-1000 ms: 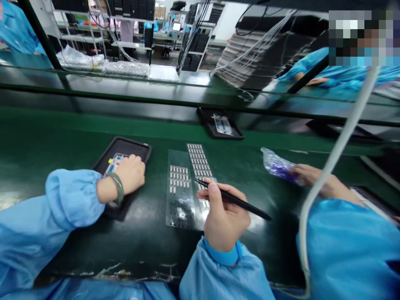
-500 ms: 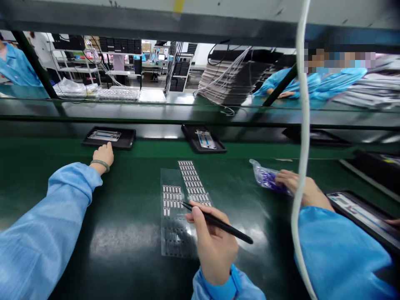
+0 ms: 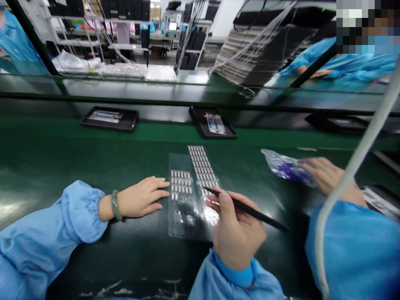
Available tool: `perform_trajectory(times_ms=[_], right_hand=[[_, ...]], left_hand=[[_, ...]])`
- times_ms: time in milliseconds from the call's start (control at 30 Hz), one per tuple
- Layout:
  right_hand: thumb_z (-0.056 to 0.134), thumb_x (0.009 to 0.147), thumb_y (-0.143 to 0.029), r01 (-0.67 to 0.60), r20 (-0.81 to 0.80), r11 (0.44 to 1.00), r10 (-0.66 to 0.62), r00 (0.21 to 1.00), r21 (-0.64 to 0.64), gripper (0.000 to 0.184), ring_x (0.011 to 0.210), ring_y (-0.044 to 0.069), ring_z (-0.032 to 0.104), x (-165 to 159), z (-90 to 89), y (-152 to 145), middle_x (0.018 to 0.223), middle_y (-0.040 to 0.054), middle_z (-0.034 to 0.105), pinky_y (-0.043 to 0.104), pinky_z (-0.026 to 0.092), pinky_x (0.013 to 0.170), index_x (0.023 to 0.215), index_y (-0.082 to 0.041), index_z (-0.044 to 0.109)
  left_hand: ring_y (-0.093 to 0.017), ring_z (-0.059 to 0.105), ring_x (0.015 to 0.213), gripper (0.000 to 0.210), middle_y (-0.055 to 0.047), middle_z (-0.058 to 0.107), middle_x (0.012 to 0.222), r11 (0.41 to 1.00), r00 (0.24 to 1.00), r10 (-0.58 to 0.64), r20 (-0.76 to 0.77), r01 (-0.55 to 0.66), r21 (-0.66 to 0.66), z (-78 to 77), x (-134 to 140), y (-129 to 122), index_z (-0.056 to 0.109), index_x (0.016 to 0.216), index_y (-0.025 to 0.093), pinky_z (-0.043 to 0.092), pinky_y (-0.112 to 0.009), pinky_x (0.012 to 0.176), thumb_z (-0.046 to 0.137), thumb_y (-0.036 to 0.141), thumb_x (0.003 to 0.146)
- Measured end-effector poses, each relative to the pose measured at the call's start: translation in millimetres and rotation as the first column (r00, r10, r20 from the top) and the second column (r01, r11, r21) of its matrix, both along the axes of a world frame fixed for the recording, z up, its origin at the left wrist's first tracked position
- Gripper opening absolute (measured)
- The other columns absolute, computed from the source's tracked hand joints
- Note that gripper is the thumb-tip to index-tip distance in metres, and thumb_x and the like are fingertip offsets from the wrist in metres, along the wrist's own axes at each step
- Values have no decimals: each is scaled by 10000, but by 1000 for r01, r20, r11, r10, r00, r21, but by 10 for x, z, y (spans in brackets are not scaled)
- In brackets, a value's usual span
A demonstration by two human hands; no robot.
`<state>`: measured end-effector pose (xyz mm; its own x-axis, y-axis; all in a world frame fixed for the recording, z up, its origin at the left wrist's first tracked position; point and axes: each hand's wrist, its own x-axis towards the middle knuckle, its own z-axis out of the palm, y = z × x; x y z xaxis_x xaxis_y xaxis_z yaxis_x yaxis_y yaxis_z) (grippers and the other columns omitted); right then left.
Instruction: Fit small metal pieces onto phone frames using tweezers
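Black tweezers (image 3: 250,208) are gripped in my right hand (image 3: 239,229), their tips over the lower part of a long sheet of small pale stickers (image 3: 201,162). To its left lies a clear plastic sheet (image 3: 184,221), with several rows of similar small pieces (image 3: 180,181) on its upper half. My left hand (image 3: 143,197) is flat and palm down on the green surface, fingers spread. Its fingertips reach the left edge of the clear sheet, and it holds nothing. A green bangle circles that wrist.
Two black trays (image 3: 133,125) (image 3: 200,121) holding phone-like frames sit on the green belt (image 3: 162,129). At right, another person's hand (image 3: 328,177) touches a plastic bag of purple pieces (image 3: 284,166). A white cable (image 3: 346,183) hangs in front.
My left hand has come back from the left tray to beside the clear sheet, opening out. The tweezers' tips have moved right, from the clear sheet to the long sticker sheet. My view has tilted down.
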<state>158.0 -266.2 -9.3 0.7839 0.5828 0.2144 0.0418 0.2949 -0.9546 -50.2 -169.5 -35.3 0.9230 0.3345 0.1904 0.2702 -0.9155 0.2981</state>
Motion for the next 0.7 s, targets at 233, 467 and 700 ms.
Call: perform_trajectory(times_ms=[233,467,700], right_hand=[[757,748,-360,9,-27,998,-11,1000,-62,234,574,135,691,-14,47,-34,780,29,745,263,592,521,834,-170,650],[745,753,-372,133,-43,990,-135,990,-54,233,517,93,655,136,153,-148,728,-15,731,208,561,481,813,-185,620],[776,706,-422,-51,-41,962,42,998,-268,298,563,128,679,255,62,-188,726,10,720,256,592,534,816,-177,647]], left_hand=[[-337,353,1392,411,-131,428,1477,993,992,-121,-46,120,-12,42,-34,-17,521,1341,233,273,-611,1126,485,415,974],[-355,402,1357,397,-135,480,1436,985,989,-148,-29,150,84,-59,140,-122,551,1330,260,241,-648,1112,508,404,962],[-335,420,1340,381,-117,489,1427,988,993,-114,-30,117,102,-56,222,-176,554,1321,281,252,-637,1110,509,395,960]])
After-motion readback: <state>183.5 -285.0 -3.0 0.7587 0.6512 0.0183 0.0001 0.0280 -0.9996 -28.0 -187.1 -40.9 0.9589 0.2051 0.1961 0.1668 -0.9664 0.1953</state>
